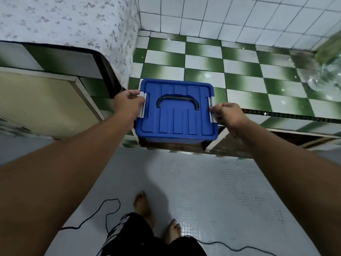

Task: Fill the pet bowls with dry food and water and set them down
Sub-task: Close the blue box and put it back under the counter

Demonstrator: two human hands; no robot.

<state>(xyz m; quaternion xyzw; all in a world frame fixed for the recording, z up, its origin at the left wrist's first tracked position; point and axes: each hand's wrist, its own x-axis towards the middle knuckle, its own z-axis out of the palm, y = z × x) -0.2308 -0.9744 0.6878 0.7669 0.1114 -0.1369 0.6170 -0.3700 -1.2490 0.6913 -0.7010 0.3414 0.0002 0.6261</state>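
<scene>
Early step, prob. reaching dry food: blue box (177, 111) sits shut at checkered counter's (245, 84) front edge, left hand (128, 103) & right hand (227, 114) each pinching 1 white side latch (213, 118); next needs both latches flipped, lid lifted.

A box (177, 115) is at the near edge of a surface (239, 71), with a handle (178, 101) flat on top. The left hand (127, 104) grips the left latch (143, 105); the right hand (227, 113) pinches the right latch (212, 112). A jug (323, 71) stands behind the box, far right. Before the box, feet (144, 206) and a cable (103, 213) are on the floor (221, 191).
</scene>
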